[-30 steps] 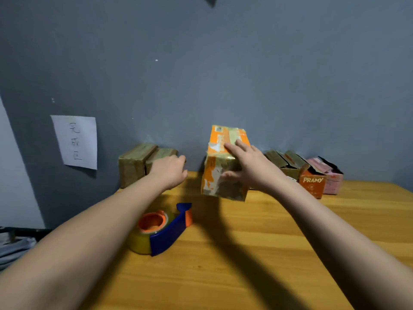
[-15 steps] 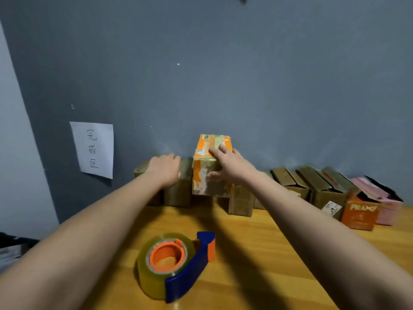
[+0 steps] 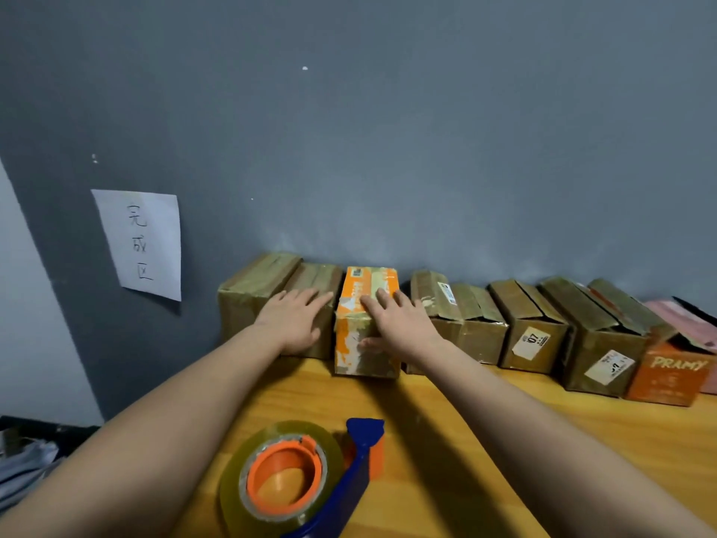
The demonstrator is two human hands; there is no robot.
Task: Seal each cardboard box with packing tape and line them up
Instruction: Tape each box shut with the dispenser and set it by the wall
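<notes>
I judged this to be the lining-up step: the orange box (image 3: 366, 320), taped over, stood on the table (image 3: 465, 440) in the row against the wall, beside the brown box (image 3: 310, 300). My right hand (image 3: 395, 324) lay flat across its top with fingers spread and thumb on its front, pinching nothing; my left hand (image 3: 295, 318) rested spread on the brown box. Next I would need to nudge it flush and reach for an unsealed box.
</notes>
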